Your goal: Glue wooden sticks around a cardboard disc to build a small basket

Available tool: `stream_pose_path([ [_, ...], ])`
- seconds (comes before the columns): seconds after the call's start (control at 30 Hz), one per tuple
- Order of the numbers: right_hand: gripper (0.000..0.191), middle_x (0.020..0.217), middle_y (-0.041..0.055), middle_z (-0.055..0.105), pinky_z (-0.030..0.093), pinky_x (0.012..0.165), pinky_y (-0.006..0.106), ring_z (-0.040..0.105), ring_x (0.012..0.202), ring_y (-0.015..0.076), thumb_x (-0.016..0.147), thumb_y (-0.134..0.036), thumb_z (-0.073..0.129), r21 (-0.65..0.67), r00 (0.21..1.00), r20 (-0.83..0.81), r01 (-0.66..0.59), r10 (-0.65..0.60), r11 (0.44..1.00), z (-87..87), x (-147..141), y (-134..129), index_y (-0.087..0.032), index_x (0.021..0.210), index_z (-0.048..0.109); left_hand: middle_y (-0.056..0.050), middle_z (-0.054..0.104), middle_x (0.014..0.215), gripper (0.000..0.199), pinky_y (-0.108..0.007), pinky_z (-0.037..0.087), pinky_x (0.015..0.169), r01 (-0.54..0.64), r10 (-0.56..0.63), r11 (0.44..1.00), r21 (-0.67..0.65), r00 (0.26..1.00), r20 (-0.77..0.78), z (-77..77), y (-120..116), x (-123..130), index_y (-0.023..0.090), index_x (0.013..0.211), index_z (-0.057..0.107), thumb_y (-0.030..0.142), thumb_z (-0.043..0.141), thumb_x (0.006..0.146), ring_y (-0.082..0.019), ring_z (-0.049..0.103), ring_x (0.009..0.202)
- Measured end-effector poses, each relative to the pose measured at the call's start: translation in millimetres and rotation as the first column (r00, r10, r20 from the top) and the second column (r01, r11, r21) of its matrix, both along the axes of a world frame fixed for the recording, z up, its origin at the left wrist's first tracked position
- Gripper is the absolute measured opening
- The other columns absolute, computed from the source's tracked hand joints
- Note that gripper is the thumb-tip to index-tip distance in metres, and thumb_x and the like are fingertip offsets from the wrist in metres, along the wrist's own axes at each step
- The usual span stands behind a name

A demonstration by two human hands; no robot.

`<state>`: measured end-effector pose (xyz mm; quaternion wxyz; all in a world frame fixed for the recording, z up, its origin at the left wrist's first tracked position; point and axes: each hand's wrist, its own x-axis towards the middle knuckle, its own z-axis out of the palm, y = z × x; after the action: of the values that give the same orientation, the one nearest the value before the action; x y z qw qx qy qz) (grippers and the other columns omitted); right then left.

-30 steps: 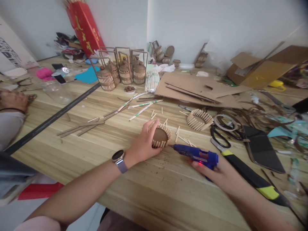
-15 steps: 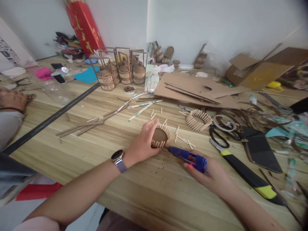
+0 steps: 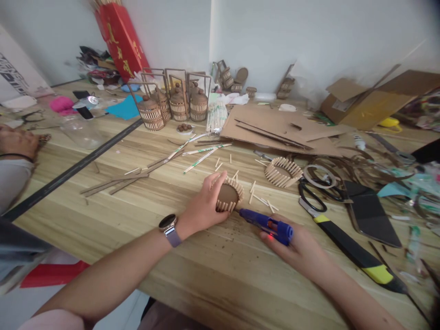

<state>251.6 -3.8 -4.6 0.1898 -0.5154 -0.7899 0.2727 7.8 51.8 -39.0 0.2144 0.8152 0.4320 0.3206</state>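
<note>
My left hand (image 3: 205,201) grips a small round basket piece (image 3: 228,197) by its left side, thumb along the near edge. The piece has a brown disc inside and a ring of short pale sticks around it. A blue hot glue gun (image 3: 266,225) with a red light is wrapped in my right hand (image 3: 298,243). Its nozzle tip is at the near right edge of the basket piece; whether they touch I cannot tell. Loose short sticks (image 3: 252,191) lie just right of the piece. A second ring of sticks (image 3: 283,172) rests farther right.
Black-and-yellow scissors (image 3: 354,247) and a dark phone (image 3: 373,213) lie at right. Behind are several finished lidded baskets (image 3: 178,103), a bowl of brown beads (image 3: 184,128) and cardboard (image 3: 275,123). Another person's hand (image 3: 17,143) rests at far left.
Almost nothing differs. My right hand and the glue gun's rear have shifted very slightly left; my left hand keeps its hold on the basket piece.
</note>
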Motion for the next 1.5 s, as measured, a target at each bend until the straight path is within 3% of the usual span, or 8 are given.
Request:
stream_pose_path([
  [0.63, 0.025, 0.073, 0.0043, 0.062, 0.047, 0.06, 0.03, 0.061, 0.068, 0.0201, 0.091, -0.04, 0.047, 0.026, 0.999, 0.039, -0.006, 0.005, 1.0, -2.9, -1.0, -0.3, -0.023, 0.078, 0.058, -0.016, 0.027, 0.147, 0.107, -0.056, 0.039, 0.11, -0.012, 0.012, 1.0, -0.01, 1.0, -0.005, 1.3, -0.7, 0.7, 0.029, 0.151, 0.006, 0.015, 0.074, 0.07, -0.035, 0.032, 0.139],
  [0.73, 0.027, 0.071, 0.0035, 0.059, 0.046, 0.058, 0.03, 0.059, 0.066, 0.0192, 0.09, -0.043, 0.049, 0.044, 1.0, 0.011, 0.015, -0.016, 0.999, 3.4, 1.6, -0.6, -0.023, 0.073, 0.055, -0.016, 0.026, 0.148, 0.107, -0.057, 0.039, 0.11, -0.01, 0.01, 1.0, -0.014, 1.0, -0.004, 1.6, -0.9, 0.7, 0.03, 0.151, 0.005, 0.017, 0.074, 0.07, -0.036, 0.033, 0.139],
  [0.83, 0.033, 0.07, 0.0024, 0.058, 0.047, 0.058, 0.029, 0.057, 0.064, 0.0179, 0.089, -0.05, 0.053, -0.055, 0.998, -0.056, -0.034, 0.031, 0.998, 14.0, 14.3, -0.4, -0.022, 0.072, 0.055, -0.016, 0.025, 0.149, 0.107, -0.057, 0.039, 0.11, -0.005, 0.005, 1.0, -0.026, 1.0, -0.001, 2.2, -1.2, 0.3, 0.031, 0.152, 0.005, 0.018, 0.074, 0.071, -0.036, 0.033, 0.138],
  [0.93, 0.036, 0.076, 0.003, 0.061, 0.05, 0.061, 0.028, 0.06, 0.067, 0.0176, 0.087, -0.056, 0.056, -0.296, 0.968, -0.169, -0.227, 0.183, 0.928, 20.6, 32.2, -2.1, -0.021, 0.079, 0.061, -0.015, 0.026, 0.149, 0.106, -0.057, 0.038, 0.111, -0.005, 0.005, 1.0, -0.03, 1.0, -0.004, 2.1, -1.2, -0.5, 0.031, 0.152, 0.006, 0.018, 0.074, 0.071, -0.035, 0.033, 0.138],
  [1.03, 0.041, 0.074, 0.0018, 0.06, 0.048, 0.051, 0.024, 0.057, 0.057, 0.0134, 0.09, -0.059, 0.052, -0.476, 0.954, -0.25, -0.271, 0.167, 0.836, 21.4, 41.3, -6.2, -0.02, 0.083, 0.061, -0.015, 0.025, 0.149, 0.108, -0.056, 0.037, 0.112, -0.005, 0.005, 0.999, -0.032, 1.0, 0.001, 1.2, -0.5, -1.2, 0.031, 0.152, 0.006, 0.017, 0.075, 0.07, -0.035, 0.032, 0.139],
  [1.13, 0.04, 0.078, 0.0021, 0.061, 0.046, 0.048, 0.021, 0.055, 0.056, 0.0121, 0.088, -0.058, 0.055, -0.515, 0.953, -0.261, -0.273, 0.154, 0.813, 22.5, 37.4, -8.6, -0.02, 0.096, 0.064, -0.016, 0.025, 0.148, 0.109, -0.056, 0.033, 0.114, -0.008, 0.008, 0.999, -0.032, 1.0, -0.005, 0.5, 0.2, -1.5, 0.03, 0.152, 0.006, 0.017, 0.076, 0.069, -0.035, 0.029, 0.141],
  [1.37, 0.044, 0.103, 0.007, 0.065, 0.051, 0.081, 0.031, 0.061, 0.093, 0.02, 0.088, -0.052, 0.057, -0.609, 0.897, -0.374, -0.43, 0.237, 0.666, 18.1, 33.4, -5.3, -0.022, 0.121, 0.059, -0.016, 0.023, 0.149, 0.109, -0.056, 0.033, 0.114, -0.005, 0.004, 0.999, -0.053, 1.0, -0.011, 1.8, 0.1, -2.5, 0.029, 0.152, 0.007, 0.018, 0.077, 0.069, -0.035, 0.03, 0.141],
  [1.5, 0.045, 0.101, 0.006, 0.066, 0.052, 0.074, 0.029, 0.063, 0.087, 0.019, 0.086, -0.053, 0.061, -0.654, 0.895, -0.389, -0.435, 0.218, 0.619, 17.4, 33.3, -7.2, -0.024, 0.12, 0.061, -0.016, 0.023, 0.15, 0.108, -0.057, 0.034, 0.113, 0.002, -0.002, 0.998, -0.06, 1.0, -0.011, 1.9, 0.4, -3.5, 0.03, 0.152, 0.007, 0.019, 0.077, 0.069, -0.036, 0.03, 0.14],
])
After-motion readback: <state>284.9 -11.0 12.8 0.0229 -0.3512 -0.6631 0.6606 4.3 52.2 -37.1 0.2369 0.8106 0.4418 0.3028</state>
